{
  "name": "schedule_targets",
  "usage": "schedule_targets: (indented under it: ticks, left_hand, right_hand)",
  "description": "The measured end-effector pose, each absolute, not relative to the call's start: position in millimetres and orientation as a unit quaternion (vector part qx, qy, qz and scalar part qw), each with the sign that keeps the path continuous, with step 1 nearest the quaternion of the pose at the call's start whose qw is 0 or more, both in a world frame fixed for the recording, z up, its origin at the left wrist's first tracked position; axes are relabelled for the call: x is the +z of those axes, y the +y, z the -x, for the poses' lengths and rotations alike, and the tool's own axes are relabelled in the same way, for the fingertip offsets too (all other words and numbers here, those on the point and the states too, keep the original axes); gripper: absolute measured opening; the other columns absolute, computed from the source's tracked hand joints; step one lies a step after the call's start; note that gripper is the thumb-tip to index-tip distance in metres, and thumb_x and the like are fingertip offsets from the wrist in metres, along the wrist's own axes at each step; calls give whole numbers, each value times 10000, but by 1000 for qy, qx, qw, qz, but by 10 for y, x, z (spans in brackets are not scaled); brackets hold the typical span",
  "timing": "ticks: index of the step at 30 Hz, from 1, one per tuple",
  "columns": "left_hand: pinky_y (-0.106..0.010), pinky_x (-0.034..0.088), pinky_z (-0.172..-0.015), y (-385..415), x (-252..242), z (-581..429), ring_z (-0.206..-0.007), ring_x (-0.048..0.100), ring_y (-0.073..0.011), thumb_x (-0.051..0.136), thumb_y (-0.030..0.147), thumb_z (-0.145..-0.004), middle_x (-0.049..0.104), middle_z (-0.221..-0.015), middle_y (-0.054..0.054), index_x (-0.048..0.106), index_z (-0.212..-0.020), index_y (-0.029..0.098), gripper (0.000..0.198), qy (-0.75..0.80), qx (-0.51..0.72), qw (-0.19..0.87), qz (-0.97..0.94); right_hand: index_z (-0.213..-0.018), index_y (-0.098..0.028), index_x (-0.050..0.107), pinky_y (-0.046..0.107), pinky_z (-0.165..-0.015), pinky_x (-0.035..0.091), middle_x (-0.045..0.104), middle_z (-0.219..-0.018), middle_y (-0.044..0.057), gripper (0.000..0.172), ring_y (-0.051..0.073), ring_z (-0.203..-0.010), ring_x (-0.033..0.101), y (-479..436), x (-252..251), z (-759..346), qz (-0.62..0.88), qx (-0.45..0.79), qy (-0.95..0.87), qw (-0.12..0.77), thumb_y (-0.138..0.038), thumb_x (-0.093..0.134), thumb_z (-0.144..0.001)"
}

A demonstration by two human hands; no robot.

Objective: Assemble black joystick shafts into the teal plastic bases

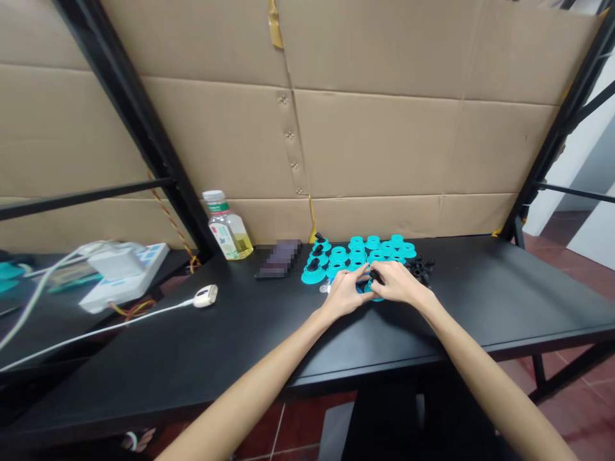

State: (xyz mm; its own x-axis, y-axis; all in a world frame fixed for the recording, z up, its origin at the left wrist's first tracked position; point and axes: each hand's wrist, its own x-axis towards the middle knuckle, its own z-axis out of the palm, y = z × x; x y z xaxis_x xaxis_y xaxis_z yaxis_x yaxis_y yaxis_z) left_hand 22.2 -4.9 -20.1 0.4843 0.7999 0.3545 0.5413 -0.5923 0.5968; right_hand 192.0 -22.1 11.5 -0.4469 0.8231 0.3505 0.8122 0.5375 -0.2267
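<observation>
The right hand's grip is nearly closed, pinching a black piece whose long axis slants – its upper end leaning left, away from the palm. The left hand's grip is half spread, its thumb against a teal piece just below; whether it clamps, I cannot tell. Beyond both grips – more teal cups on the bench.

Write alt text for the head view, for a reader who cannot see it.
Left hand and right hand handle a small black part and a turquoise flanged piece at a black table, before rows of similar turquoise pieces; a bottle of yellow liquid stands left.
</observation>
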Motion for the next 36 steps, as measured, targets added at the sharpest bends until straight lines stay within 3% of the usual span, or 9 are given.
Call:
schedule_targets:
  ticks: [7,12,17,23,30,36]
  left_hand:
    - [-453,410,-1035,-30,-241,-211,-1174,589,-283,710,415,-709,685,-1165,-100,464,-1379,185,751,421,299,195,-834]
    - [-447,435,-1014,-2,-282,-213,-1173,588,-293,730,469,-687,678,-1177,-100,450,-1393,191,809,416,310,214,-828]
    - [-447,426,-1025,5,-301,-210,-1199,568,-290,732,510,-682,677,-1178,-102,436,-1402,193,840,417,309,220,-826]
    - [-429,427,-1023,-19,-270,-220,-1179,584,-284,732,509,-693,682,-1171,-76,447,-1393,192,819,414,308,214,-829]
    - [-423,425,-1022,-25,-273,-239,-1215,554,-291,710,497,-715,679,-1175,-91,437,-1401,174,806,416,302,192,-836]
    - [-386,446,-1004,-23,-275,-248,-1167,593,-277,725,495,-700,686,-1164,-92,460,-1381,156,806,404,308,194,-839]
  right_hand:
    - [-871,-142,588,243,-540,258,598,-658,32,200,136,-567,455,-184,75,-1941,517,45,-828,214,-201,479,-715]
    - [-841,-139,588,240,-544,297,614,-646,32,181,144,-574,497,-152,117,-1955,518,81,-825,211,-184,505,-686]
    - [-730,-152,557,240,-520,293,612,-602,26,51,128,-534,503,-185,218,-1978,513,118,-826,203,-169,509,-733]
    - [-727,-164,521,224,-496,298,574,-516,-4,94,109,-473,505,-246,270,-1994,507,170,-820,204,-200,515,-813]
    - [-709,-156,529,234,-526,287,619,-637,36,163,120,-563,513,-189,168,-2018,518,101,-818,226,-276,570,-811]
    - [-720,-163,589,242,-535,258,661,-693,45,126,145,-612,538,-174,108,-1980,555,27,-812,177,-258,517,-762]
